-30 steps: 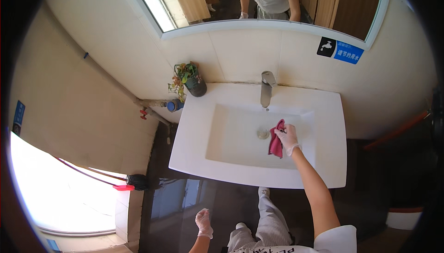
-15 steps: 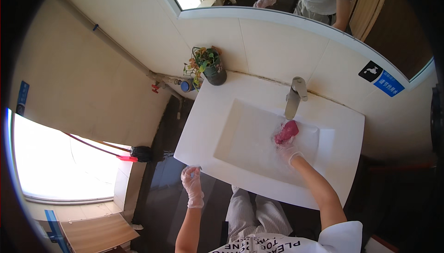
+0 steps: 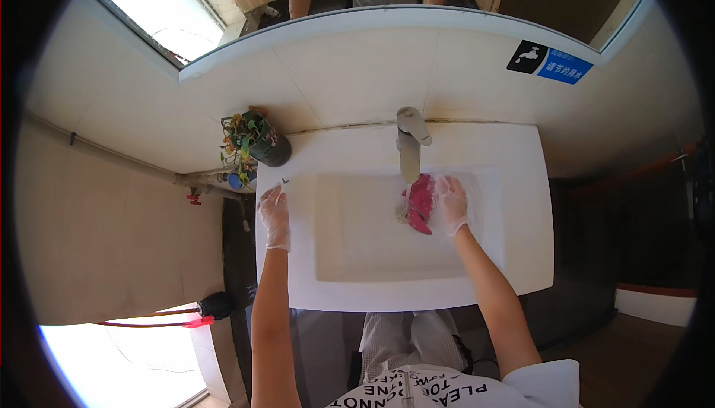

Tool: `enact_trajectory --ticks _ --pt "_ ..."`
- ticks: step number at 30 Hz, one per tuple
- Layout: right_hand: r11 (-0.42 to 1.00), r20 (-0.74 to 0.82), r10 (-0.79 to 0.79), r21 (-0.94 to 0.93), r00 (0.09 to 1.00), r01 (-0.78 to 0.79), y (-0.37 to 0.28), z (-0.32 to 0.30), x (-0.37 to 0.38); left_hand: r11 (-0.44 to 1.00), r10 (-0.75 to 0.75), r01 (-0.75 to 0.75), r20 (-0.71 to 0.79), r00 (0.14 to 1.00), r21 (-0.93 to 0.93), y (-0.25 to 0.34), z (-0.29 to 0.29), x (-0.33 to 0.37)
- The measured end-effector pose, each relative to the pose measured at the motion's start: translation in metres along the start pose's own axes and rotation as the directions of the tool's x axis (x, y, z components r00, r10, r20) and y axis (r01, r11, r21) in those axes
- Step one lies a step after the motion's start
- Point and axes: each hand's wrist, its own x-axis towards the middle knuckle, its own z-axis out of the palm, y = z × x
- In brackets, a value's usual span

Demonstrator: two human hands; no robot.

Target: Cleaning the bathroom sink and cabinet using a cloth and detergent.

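A wet crimson-pink cloth [image 3: 421, 201] lies in the white sink basin [image 3: 350, 259], right under the spout of the metal faucet [image 3: 409, 143], with water splashing around it. My right hand [image 3: 452, 203], in a clear plastic glove, is just right of the cloth, its fingers loosely bent and not wrapped round it. At the counter's left edge is my left hand [image 3: 275, 214], gloved too, with fingers drawn together. By its fingertips shows a small dark bit [image 3: 285, 181], too small to name; whether the fingers grip it is hard to see.
A dark pot with a leafy plant [image 3: 269, 147] stands at the counter's back left corner. A mirror [image 3: 380, 10] spans the wall behind. Pipes with a red valve handle [image 3: 194, 196] run along the left wall, above a dark-headed long-handled tool [image 3: 216, 305].
My left hand has moved from before the sink's front edge up over the counter's left side. My right hand has come off the cloth to its right. The view has turned.
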Motion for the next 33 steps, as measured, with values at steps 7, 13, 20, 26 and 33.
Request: enact_trajectory --ticks 7,13,20,26,33 --pt "0.94 0.172 0.092 0.31 0.981 -0.143 -0.133 0.003 0.043 0.99 0.108 -0.109 0.026 0.994 0.091 0.022 -0.004 -0.014" --pt "0.988 -0.022 0.114 0.106 0.993 -0.111 -0.101 0.004 0.019 0.897 0.442 -0.421 0.355 0.824 -0.138 0.053 0.054 -0.077" --pt "0.712 0.146 0.17 -0.702 0.974 -0.019 0.045 0.029 -0.076 0.52 0.701 -0.854 0.585 0.409 -0.027 0.085 0.165 -0.124" --pt "0.478 0.35 0.318 -0.862 0.881 0.17 0.044 -0.004 -0.068 0.429 0.206 -0.871 0.913 0.353 0.24 0.058 0.193 -0.105" --pt "0.452 0.409 0.751 0.254 0.519 -0.855 -0.012 0.011 -0.064 0.678 -0.194 0.688 0.839 0.509 -0.26 0.056 0.162 -0.101"
